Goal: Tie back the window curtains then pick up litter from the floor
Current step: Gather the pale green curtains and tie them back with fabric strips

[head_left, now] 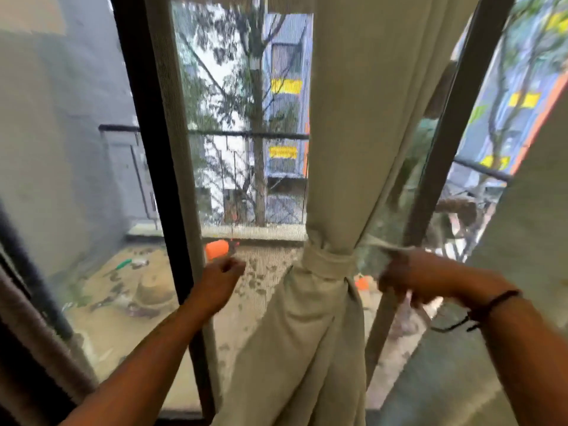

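Just beside the right hand (408,279), the curtain (335,149) is soft, matt cloth, and so is the tie band (330,261) round it. Above the left hand (219,276), the window frame (144,118) looks smooth and dark.

Bare forearms, black wrist cord (495,305)

Balcony floor (270,305) beyond the glass was sandy-beige, mottled with dark blotches. An orange object (217,249) sat on it near the low parapet (255,232); a second small orange item (362,283) lay to the right. A green item (123,264) lay farther left, beside a round tan mound (153,289); identities unclear
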`<state>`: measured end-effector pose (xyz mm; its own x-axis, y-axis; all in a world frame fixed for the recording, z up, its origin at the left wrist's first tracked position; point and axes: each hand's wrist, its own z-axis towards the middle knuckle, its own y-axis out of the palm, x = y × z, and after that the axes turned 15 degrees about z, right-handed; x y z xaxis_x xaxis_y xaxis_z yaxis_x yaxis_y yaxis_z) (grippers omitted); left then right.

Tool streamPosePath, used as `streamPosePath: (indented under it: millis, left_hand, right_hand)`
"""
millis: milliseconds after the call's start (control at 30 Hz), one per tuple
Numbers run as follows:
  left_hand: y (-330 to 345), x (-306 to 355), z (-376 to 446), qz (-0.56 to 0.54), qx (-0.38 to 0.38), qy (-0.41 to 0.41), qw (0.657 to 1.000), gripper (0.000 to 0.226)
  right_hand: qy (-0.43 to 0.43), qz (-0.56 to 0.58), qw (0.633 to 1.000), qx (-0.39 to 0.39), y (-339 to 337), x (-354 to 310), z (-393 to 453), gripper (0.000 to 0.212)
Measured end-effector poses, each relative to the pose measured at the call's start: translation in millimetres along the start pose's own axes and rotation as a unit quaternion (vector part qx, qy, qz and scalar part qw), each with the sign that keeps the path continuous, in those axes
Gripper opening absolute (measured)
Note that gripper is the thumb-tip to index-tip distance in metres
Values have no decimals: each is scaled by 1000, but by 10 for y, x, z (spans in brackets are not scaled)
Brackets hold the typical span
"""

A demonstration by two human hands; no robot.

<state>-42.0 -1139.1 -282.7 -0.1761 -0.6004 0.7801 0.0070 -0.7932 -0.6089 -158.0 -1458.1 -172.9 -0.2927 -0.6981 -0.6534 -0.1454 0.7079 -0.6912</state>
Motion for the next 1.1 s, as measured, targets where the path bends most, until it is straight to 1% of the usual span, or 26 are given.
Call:
streamPosePath:
  millis: [33,67,100,133,167,200,233,267,333,367,400,433,500,567,633,667,700,733,833,900,1000,1067,1100]
  left_hand:
    - [-115,415,41,-89,7,43,995,19]
    - [-232,832,56,-160,3,82,984,21]
    - [-342,1214,41,-202,-5,121,972,25]
    - [-460,1597,15,-225,-17,162,960,31]
    - [-551,1915,-25,-240,-33,192,951,37]
    - [-606,2209,-77,-254,-52,215,941,41]
    - [-632,2448,-108,-257,-63,231,936,41]
    - [-622,2622,-139,-249,-56,241,936,38]
    - [-575,2842,-167,-196,7,256,947,31]
    - [-531,2881,-150,-180,43,250,950,32]
    - [-481,2895,-126,-172,77,238,953,35]
    - [-435,2876,-106,-169,107,229,953,37]
    - [-362,2817,-60,-179,152,224,946,38]
    - [-354,2718,40,-232,178,200,935,32]
    - [-420,2579,193,-285,190,148,928,29]
    - [-462,2521,282,-286,194,129,930,33]
    - [-495,2481,357,-268,196,119,936,39]
    - [-505,2463,418,-243,203,120,941,43]
    - [-463,2516,471,-163,218,136,953,46]
    - [-438,2556,466,-128,213,145,958,46]
    - [-415,2573,451,-107,221,147,958,40]
    - [-373,2581,377,-109,223,146,958,36]
    - [-338,2592,325,-118,219,154,956,34]
  right_hand:
    - [-67,68,994,53,-238,-223,-184,32]
    - [-143,146,972,119,-434,-448,-374,26]
    - [-207,218,935,186,-578,-652,-530,20]
    - [-262,285,890,242,-692,-851,-660,20]
    - [-303,346,847,267,-758,-1037,-738,25]
    - [-328,388,818,269,-781,-1201,-775,32]
    - [-336,409,808,261,-776,-1338,-773,38]
    - [-331,412,808,261,-725,-1438,-735,47]
    - [-337,383,801,312,-610,-1526,-621,69]
    - [-350,369,788,347,-559,-1530,-552,70]
    - [-364,361,774,372,-514,-1527,-496,66]
    - [-371,360,766,383,-473,-1522,-449,62]
    - [-380,360,757,391,-443,-1501,-393,63]
    - [-385,376,733,416,-485,-1415,-352,67]
    - [-355,403,710,455,-575,-1277,-294,72]
    - [-337,409,709,465,-630,-1209,-272,75]
    - [-322,409,717,464,-681,-1165,-242,74]
    - [-314,403,729,455,-719,-1154,-215,71]
    - [-310,342,781,422,-711,-1272,-123,56]
    - [-316,313,797,409,-642,-1353,-71,57]
    - [-321,289,811,395,-568,-1394,-50,69]
    - [-316,270,823,386,-520,-1388,-64,69]
    - [-311,248,831,389,-489,-1389,-67,65]
